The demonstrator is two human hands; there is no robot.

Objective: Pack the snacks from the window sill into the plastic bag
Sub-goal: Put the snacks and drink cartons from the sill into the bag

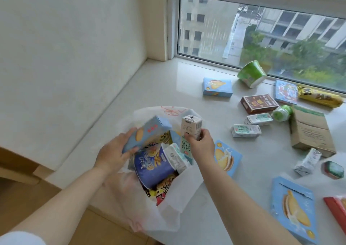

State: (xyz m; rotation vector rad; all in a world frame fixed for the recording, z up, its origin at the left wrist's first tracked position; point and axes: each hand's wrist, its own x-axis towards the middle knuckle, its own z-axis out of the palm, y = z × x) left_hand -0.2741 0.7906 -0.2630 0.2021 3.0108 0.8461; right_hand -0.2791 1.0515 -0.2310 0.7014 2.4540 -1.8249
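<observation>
Plastic bag (168, 213) on sill edge, thin, floppy, mouth agape. Inside it, left hand (114, 151) grips stiff, light blue biscuit box (146, 134) by its end. Right hand (201, 143) pinches small milk carton (191, 126) above the bag; rigid, likely heavier, best held by its sides.
</observation>
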